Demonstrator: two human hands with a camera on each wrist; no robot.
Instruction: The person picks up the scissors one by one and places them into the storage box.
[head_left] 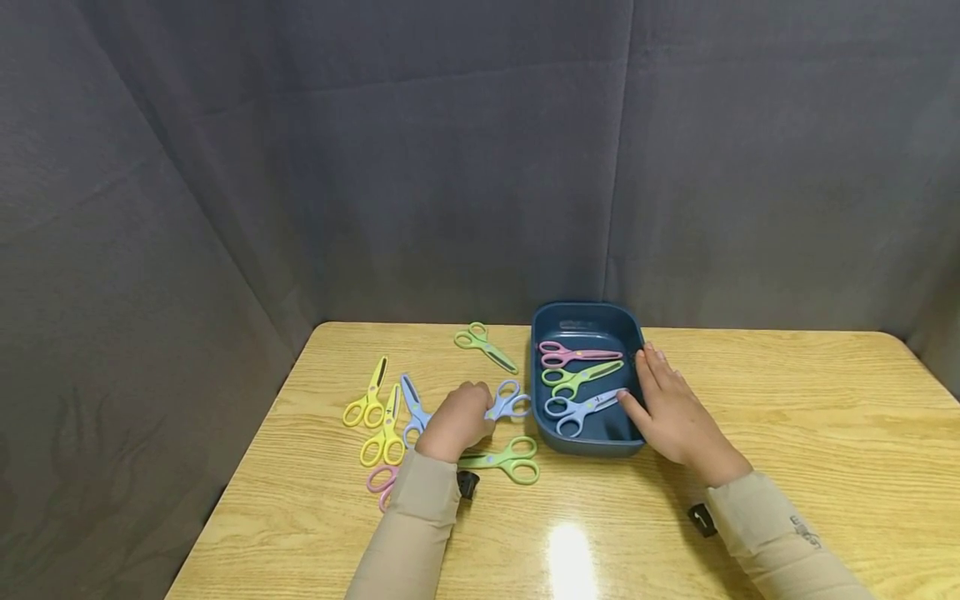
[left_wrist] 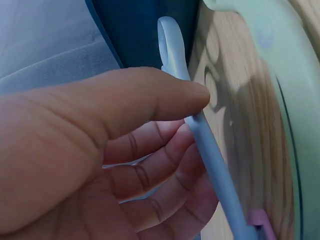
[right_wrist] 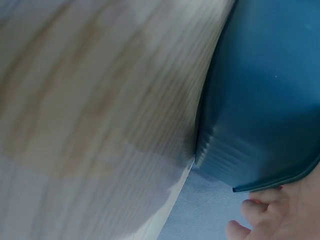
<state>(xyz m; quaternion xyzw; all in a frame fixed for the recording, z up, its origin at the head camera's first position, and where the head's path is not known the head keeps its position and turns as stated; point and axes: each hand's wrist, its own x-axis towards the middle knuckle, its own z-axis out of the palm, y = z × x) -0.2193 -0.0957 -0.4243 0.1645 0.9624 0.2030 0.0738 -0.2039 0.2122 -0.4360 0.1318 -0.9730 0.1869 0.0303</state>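
My left hand [head_left: 459, 421] pinches light blue scissors [left_wrist: 212, 155] between thumb and fingers, handle loops pointing toward the dark blue bin [head_left: 592, 447]. In the left wrist view they stand edge-on, close over the table. My right hand [head_left: 678, 425] rests on the bin's right side with straight fingers, the thumb reaching over the rim. Inside the bin lie pink scissors [head_left: 592, 356], green scissors [head_left: 579, 378] and another blue pair [head_left: 591, 405]. Green scissors [head_left: 495, 459] lie just below my left hand.
Left of my left hand lie yellow scissors [head_left: 371, 400], a second yellow pair [head_left: 387, 435], blue scissors [head_left: 412, 398] and partly hidden pink scissors [head_left: 384, 467]. Another green pair [head_left: 491, 348] sits near the table's back edge. A grey curtain [head_left: 465, 167] hangs behind the wooden table [head_left: 600, 517].
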